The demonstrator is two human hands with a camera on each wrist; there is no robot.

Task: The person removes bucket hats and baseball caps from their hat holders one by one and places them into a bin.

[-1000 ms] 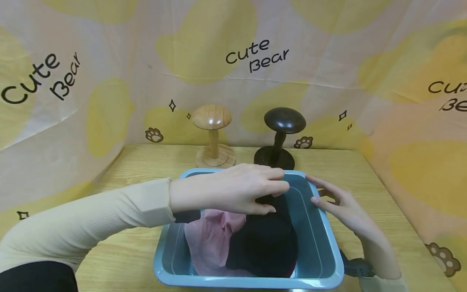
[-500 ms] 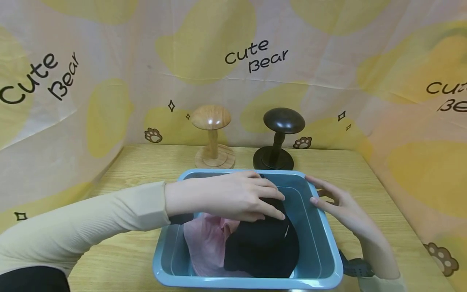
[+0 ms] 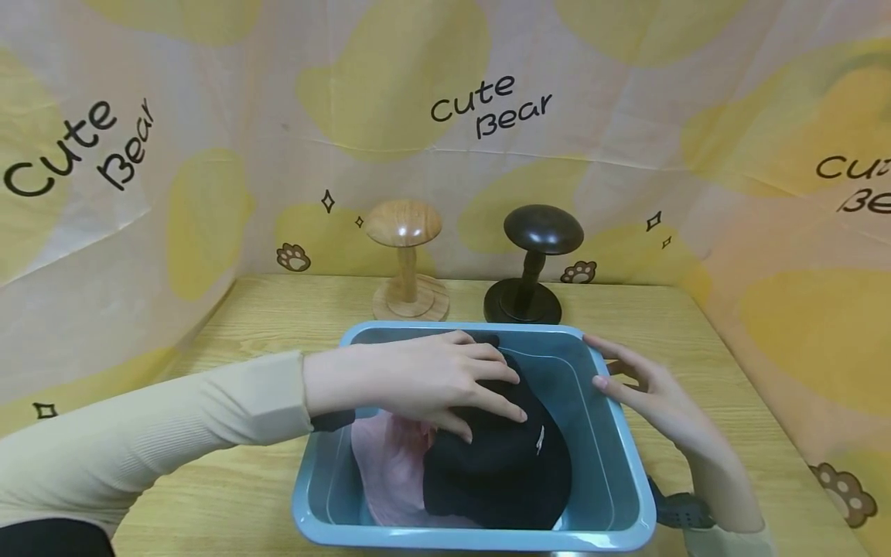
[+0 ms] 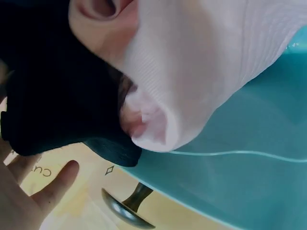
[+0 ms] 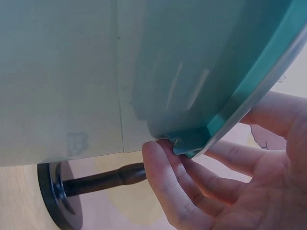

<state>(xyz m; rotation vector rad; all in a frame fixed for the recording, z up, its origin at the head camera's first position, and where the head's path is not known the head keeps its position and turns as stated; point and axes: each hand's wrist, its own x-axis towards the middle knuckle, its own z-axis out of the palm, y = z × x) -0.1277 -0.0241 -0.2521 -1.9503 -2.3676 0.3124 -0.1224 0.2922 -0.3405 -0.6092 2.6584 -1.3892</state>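
Note:
My left hand [image 3: 428,379] reaches into the light blue basin [image 3: 452,538], its spread fingers over a black cap [image 3: 515,480] with a small white mark. Those fingertips lie at the cap's surface; how firmly they touch it cannot be told. Dark cloth of the cap [image 4: 57,91] partly covers the left hand [image 4: 29,196] in the left wrist view. Beside the cap, pink fabric [image 3: 386,472] lies crumpled in the basin's left half. My right hand [image 3: 647,394] holds the basin's right rim near the far corner, and the right wrist view shows fingers [image 5: 163,177] curled under that rim.
Behind the basin stand two mushroom-shaped hat stands, a light wooden one [image 3: 407,263] and a dark one [image 3: 532,267]. The wooden table [image 3: 278,317] ends at a printed cloth backdrop [image 3: 626,155], which also rises along both sides.
My left hand has shifted left and lower across the basin, from its far part onto the black cap. More of the cap and its white mark now shows. The right hand stays at the rim.

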